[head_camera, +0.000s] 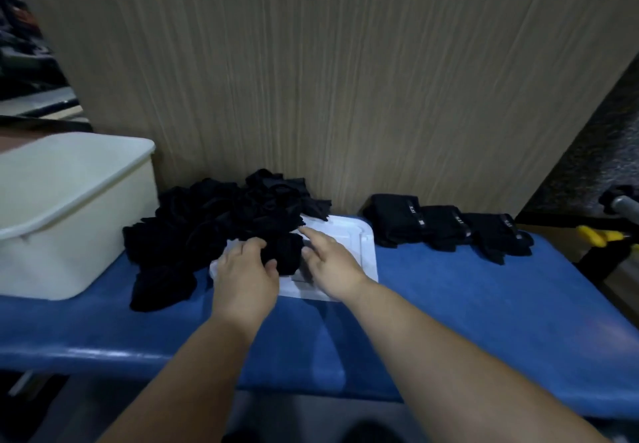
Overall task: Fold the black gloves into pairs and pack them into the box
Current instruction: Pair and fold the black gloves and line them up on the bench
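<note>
Blue padded bench (pixel 484 304), nearest item, with both bare forearms reaching across its front edge.

Left hand (pixel 245 266): fingers and thumb curled round a bunched black glove (pixel 283 252), grasping it from its left side.

Right hand (pixel 328 262): forefinger straight and lying along the glove's right side, thumb touching the bundle. It is not closed round the glove as far as shows, and the other fingers are hidden.

Glove in work: sits on a white lid (pixel 356 245) that lies flat on the bench under both hands. Whether it is a single glove or two laid together cannot be told.

Loose pile (pixel 214 221): many black gloves, unsorted, heaped behind and to the left of the lid. It spills onto the lid's far corner and reaches the box.

Folded pairs (pixel 446 224): three, in a row to the right of the lid, each overlapping its neighbour. They lie on the bench, not yet packed.

Box (pixel 69 200): white, open-topped, at the left of the bench. No glove shows inside from this angle.

Yellow-handled tool (pixel 601 235): at the far right, beyond the bench end.

Wood-grain wall panel (pixel 345 79): closes the back.

Progress, by judgement: folding is under way, with three pairs done and one bundle in hand. The larger part of the pile is left, and packing appears not to have begun.
</note>
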Tool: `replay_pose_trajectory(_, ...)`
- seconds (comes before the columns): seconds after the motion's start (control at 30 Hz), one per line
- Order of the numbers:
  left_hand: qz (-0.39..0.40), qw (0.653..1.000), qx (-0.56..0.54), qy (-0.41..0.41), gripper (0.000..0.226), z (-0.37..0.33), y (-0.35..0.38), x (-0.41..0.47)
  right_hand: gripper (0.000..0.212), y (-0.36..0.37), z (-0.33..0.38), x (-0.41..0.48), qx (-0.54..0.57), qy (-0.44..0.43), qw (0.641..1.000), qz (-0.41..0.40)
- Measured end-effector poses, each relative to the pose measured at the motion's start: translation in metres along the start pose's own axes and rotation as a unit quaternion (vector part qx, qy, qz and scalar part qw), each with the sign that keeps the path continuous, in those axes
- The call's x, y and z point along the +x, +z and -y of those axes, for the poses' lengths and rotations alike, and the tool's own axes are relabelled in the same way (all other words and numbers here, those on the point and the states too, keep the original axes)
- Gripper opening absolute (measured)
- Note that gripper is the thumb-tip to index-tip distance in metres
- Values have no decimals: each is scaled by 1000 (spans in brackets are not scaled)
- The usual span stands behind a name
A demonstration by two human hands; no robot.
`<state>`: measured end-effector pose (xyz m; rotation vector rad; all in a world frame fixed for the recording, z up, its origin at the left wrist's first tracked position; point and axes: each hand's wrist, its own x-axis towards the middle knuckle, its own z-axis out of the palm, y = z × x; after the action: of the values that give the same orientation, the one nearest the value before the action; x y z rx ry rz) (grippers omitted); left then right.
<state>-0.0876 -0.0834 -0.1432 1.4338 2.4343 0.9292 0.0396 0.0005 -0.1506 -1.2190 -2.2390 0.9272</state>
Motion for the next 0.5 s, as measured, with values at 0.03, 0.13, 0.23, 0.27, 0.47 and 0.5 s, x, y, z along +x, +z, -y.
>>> replay_pose_trajectory(0.03, 13, 1000, -8, 9, 39, 4, 3, 1, 47, 3, 2, 3, 8, 7, 1000, 10)
replay_pose_trajectory(0.13, 74, 995, -59, 16, 41, 9, 11, 6, 48, 5, 4, 7, 45, 32, 998, 25)
replay_pose_trajectory(0.23, 138, 984, -113, 21, 38, 5, 11, 9, 48, -3, 1, 3, 98, 53, 994, 8)
replay_pose_trajectory(0.27, 152, 980, -124, 30, 37, 2, 11, 9, 48, -7, -1, 0, 103, 62, 993, 4)
replay_pose_trajectory(0.47, 193, 960, -163, 122, 32, -29, 28, -3, 31, -44, -27, -38, 153, 107, 982, -19)
replay_pose_trajectory(0.5, 196, 957, -166, 136, 30, -35, 34, -6, 27, -50, -33, -46, 163, 106, 981, -26)
